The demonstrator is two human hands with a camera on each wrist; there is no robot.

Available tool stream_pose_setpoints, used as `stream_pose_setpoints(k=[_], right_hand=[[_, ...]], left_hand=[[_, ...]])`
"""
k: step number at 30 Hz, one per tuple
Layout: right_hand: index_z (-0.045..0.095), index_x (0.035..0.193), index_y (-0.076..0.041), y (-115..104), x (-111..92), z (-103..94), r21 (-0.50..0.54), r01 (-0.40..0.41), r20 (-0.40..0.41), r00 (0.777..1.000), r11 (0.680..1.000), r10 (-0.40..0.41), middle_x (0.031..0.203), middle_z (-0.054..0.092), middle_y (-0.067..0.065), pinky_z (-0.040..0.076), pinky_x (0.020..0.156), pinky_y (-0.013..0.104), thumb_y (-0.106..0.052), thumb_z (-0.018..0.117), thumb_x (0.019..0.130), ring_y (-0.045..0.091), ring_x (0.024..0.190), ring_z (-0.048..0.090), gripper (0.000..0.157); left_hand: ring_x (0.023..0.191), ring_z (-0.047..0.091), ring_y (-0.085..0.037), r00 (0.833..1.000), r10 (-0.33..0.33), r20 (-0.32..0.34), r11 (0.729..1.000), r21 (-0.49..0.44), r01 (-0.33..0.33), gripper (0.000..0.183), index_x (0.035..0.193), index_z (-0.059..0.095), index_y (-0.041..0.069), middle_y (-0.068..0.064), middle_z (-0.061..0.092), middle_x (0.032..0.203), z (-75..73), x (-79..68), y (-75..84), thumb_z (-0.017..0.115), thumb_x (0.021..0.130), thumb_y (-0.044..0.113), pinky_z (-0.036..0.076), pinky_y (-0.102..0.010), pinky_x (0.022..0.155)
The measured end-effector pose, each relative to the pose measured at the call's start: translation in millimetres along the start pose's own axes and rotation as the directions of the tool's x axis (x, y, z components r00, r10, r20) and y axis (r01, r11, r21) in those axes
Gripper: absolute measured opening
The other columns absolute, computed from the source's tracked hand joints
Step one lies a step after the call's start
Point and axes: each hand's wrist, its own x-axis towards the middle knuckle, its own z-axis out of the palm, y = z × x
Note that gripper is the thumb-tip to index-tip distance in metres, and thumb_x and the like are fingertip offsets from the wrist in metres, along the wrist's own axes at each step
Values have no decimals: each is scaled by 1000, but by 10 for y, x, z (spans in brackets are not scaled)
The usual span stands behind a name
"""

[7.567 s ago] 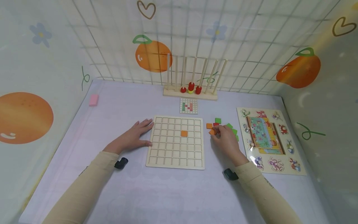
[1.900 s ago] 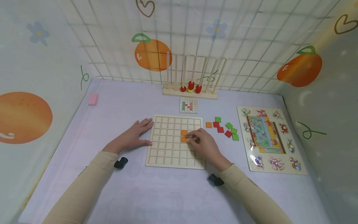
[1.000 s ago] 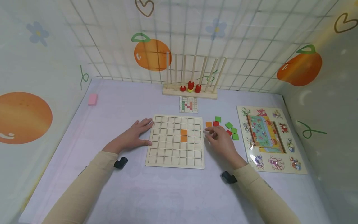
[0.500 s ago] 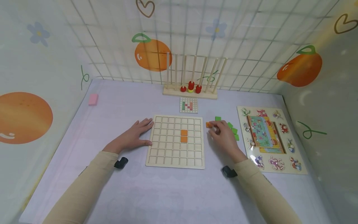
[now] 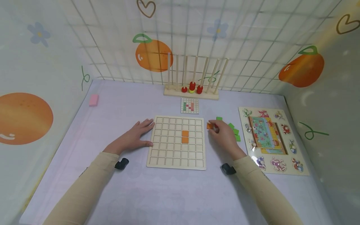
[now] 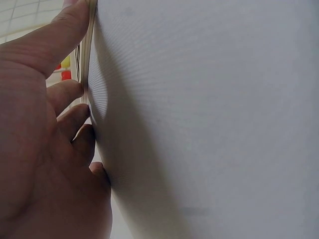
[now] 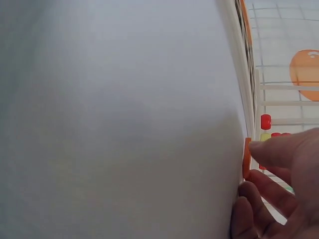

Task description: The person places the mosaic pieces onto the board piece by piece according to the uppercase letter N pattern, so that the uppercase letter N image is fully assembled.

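Note:
A pale wooden grid board [image 5: 168,153] lies in the middle of the table, two orange tiles [image 5: 185,137] set in adjoining cells. Along its left edge rests my left hand [image 5: 132,137], fingers spread; the left wrist view shows thumb and fingertips against the board's side [image 6: 85,55]. To the right of the board, my right hand [image 5: 223,134] pinches a loose orange tile [image 5: 209,126] between thumb and finger. That tile [image 7: 246,158] stands out between them in the right wrist view. Several green tiles [image 5: 235,132] lie beyond this hand, which mostly hides the red ones.
Behind the board lies a small pattern card [image 5: 189,105], and farther back a peg rack [image 5: 191,93] with red and yellow beads. A picture puzzle board [image 5: 270,162] is at the right. A pink block [image 5: 94,100] sits at the far left.
A second orange tile has joined the first on the board. My right hand has gone from the board back to the loose tiles and taken hold of an orange one. The left hand stays put.

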Motion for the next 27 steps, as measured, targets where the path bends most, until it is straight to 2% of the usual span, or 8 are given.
stream_pose_setpoints(k=[8, 20, 27], right_hand=[[69, 127, -16, -18, -3, 16, -27, 3, -1, 1000, 1000, -3, 110, 60, 4, 50, 70, 32, -16, 72, 95, 23, 90, 55, 32], [67, 133, -10, -16, -18, -7, -27, -5, 13, 1000, 1000, 5, 115, 58, 9, 50, 69, 32, -9, 71, 93, 23, 90, 56, 40], [69, 127, -9, -30, -20, -7, -19, -15, 13, 1000, 1000, 15, 114, 57, 10, 50, 71, 33, -9, 71, 92, 24, 92, 55, 35]], left_hand=[[157, 9, -31, 1000, -12, 7, 1000, -1, 12, 99, 161, 26, 8, -10, 16, 170, -17, 0, 42, 77, 87, 48, 0, -49, 128], [157, 8, -30, 1000, -28, 10, 1000, -2, 28, 99, 162, 26, 8, -9, 16, 170, -19, -3, 56, 77, 87, 48, 0, -49, 129], [157, 8, -30, 1000, -26, 7, 1000, 2, 26, 99, 162, 26, 9, -9, 16, 170, -15, -2, 47, 77, 87, 49, 0, -49, 129]])
